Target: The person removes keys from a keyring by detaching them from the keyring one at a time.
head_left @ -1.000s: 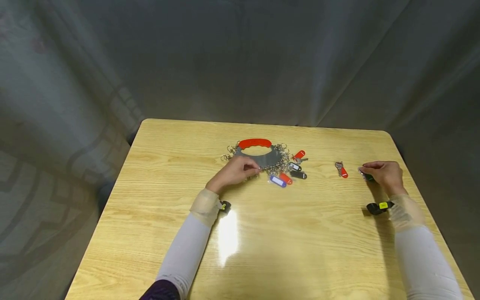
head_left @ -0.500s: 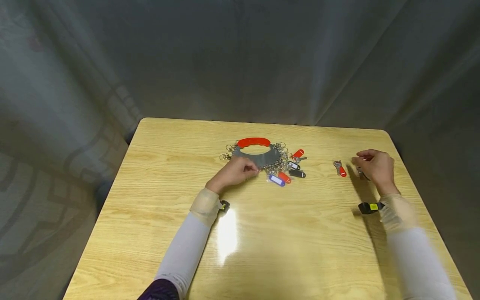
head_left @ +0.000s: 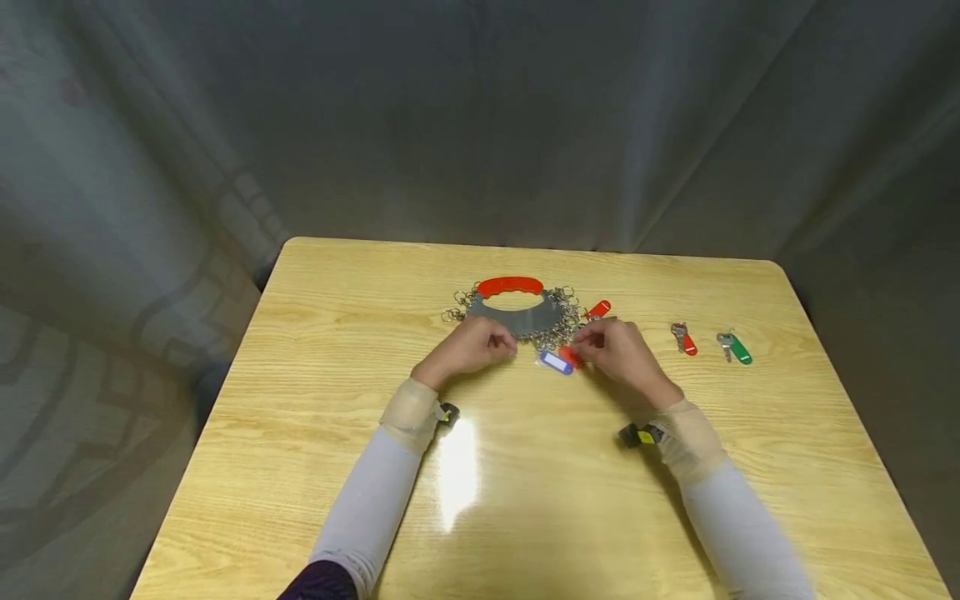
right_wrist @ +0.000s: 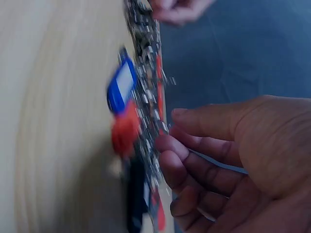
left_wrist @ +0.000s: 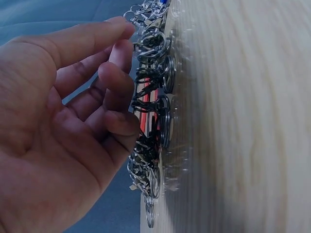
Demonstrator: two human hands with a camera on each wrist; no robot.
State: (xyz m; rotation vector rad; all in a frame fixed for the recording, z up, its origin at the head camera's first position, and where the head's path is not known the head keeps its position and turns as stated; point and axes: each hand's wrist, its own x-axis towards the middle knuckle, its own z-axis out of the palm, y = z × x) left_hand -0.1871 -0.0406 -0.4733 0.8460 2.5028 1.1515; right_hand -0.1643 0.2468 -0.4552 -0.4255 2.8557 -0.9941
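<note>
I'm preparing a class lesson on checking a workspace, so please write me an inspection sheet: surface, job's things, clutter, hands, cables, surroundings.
Surface: pale wood-grain table, with a bright reflection on it.
Job's things: grey holder with red handle and metal rings; blue tag and red tag by its lower right edge; red-tagged key and green-tagged key set apart, further right.
Clutter: nothing seen.
Left hand: fingers bent, at the holder's near edge; grip unclear.
Right hand: fingers loosely bent, by the tags; no grip seen.
Cables: nothing seen.
Surroundings: grey curtains behind the table and along both sides.
</note>
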